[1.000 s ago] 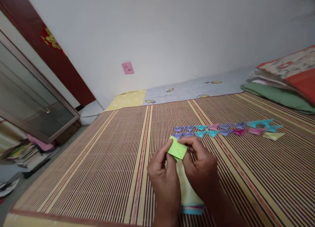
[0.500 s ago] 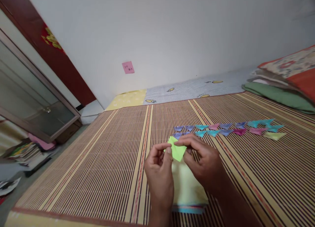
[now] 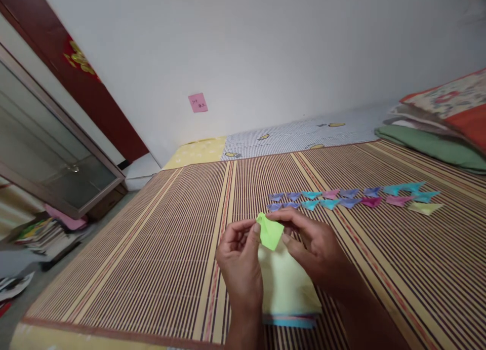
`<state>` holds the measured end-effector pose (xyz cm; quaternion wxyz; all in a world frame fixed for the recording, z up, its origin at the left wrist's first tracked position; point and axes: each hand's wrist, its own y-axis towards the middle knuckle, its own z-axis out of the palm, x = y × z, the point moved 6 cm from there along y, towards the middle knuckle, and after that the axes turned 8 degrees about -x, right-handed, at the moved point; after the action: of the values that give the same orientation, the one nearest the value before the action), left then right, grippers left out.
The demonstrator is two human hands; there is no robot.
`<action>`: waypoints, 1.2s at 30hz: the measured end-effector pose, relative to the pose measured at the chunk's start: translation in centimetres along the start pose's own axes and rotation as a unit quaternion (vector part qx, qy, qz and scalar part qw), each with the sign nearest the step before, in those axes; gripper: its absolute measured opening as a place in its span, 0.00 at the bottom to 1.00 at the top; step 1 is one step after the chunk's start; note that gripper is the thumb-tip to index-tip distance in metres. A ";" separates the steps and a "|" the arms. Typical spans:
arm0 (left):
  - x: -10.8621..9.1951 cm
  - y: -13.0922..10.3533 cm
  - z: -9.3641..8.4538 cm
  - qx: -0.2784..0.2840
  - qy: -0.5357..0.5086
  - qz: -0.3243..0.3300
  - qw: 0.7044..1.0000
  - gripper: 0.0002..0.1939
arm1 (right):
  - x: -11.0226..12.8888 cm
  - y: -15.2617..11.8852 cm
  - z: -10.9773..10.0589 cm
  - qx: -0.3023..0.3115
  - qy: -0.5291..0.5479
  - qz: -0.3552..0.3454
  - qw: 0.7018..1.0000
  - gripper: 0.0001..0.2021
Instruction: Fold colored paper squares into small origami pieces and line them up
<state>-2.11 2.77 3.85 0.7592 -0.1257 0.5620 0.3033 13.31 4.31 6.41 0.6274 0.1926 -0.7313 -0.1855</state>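
A small bright green piece of folded paper (image 3: 272, 234) is held up between both hands. My left hand (image 3: 243, 254) pinches its left corner with thumb and forefinger. On the other side, my right hand (image 3: 313, 243) has its forefinger on the paper's top edge and its thumb by the right corner. Beneath the hands lies a stack of paper sheets (image 3: 290, 284), pale yellow on top with blue and pink edges showing at the bottom. Beyond them, several folded paper pieces (image 3: 350, 202) in purple, blue, pink and yellow sit in two rows.
A striped bamboo mat (image 3: 152, 248) covers the bed. Folded bedding and a pillow (image 3: 448, 119) are piled at the far right. A pink note (image 3: 198, 103) is stuck on the wall (image 3: 284, 51). At left are a glass-panelled door (image 3: 56, 137) and stacked books (image 3: 40, 236).
The green paper has turned slightly and shifted a little left with both hands. My right forefinger has moved from the paper's face towards its top edge.
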 end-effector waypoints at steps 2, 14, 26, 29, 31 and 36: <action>-0.1 -0.1 0.0 -0.008 0.012 0.006 1.000 0.08 | -0.5 0.0 0.0 -0.007 0.024 0.018 1.000 0.13; 0.4 -0.6 1.1 0.050 -0.002 -0.034 0.998 0.07 | -2.0 -0.1 0.0 -0.087 0.044 0.096 0.991 0.06; 2.2 0.4 1.0 0.113 -0.054 -0.139 0.982 0.08 | -2.0 -0.2 0.5 -0.058 0.068 0.108 0.990 0.06; 1.8 0.3 0.9 0.111 -0.043 -0.127 0.985 0.08 | -2.2 0.0 0.6 -0.036 0.054 0.118 0.991 0.06; 1.6 0.3 0.9 0.110 -0.043 -0.124 0.985 0.08 | -2.2 0.0 0.6 -0.033 0.044 0.117 0.992 0.06; 2.3 0.5 1.0 0.119 -0.069 -0.154 0.978 0.10 | -2.1 -0.1 0.5 -0.047 0.052 0.115 0.991 0.05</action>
<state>-1.23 4.44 2.14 0.8433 -0.0984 0.5141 0.1216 13.15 5.31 4.51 0.6897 0.0874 -0.7058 -0.1362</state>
